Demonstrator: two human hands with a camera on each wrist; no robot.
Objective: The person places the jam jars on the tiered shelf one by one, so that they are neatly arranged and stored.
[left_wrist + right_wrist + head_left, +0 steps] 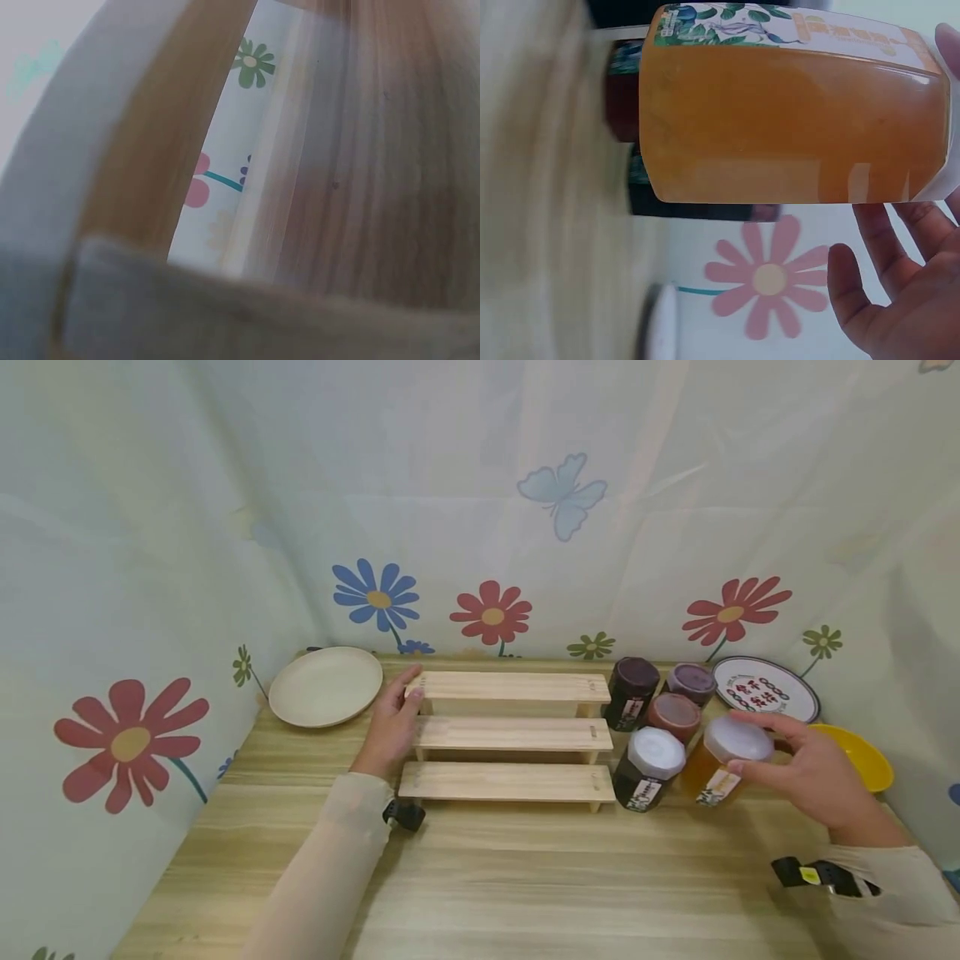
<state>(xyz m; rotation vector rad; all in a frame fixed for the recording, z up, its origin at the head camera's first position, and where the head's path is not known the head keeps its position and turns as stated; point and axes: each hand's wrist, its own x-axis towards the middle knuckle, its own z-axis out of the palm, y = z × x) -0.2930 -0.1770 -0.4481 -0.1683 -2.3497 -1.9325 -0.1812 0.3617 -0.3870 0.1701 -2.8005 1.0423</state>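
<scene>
A three-tier wooden display rack [510, 735] stands on the table. My left hand [392, 727] holds the left end of its top tier, thumb in front; in the left wrist view the rack's boards [150, 135] appear close up and blurred. With thumb and fingers, my right hand [810, 768] grips an amber jar [705, 768] around its white lid [738, 739]. The right wrist view shows this amber jar [795, 124] with its base a little above the tabletop. Just left of it stands a dark jar [648, 768] with a white lid.
Behind these are a dark jar [632, 693], a reddish-lidded jar [675, 717] and a purple-lidded jar [690, 681]. A patterned plate [798, 693] and a yellow dish [873, 760] are at the right. A cream plate [326, 689] lies back left. Flowered cloth [465, 527] encloses the table [562, 885].
</scene>
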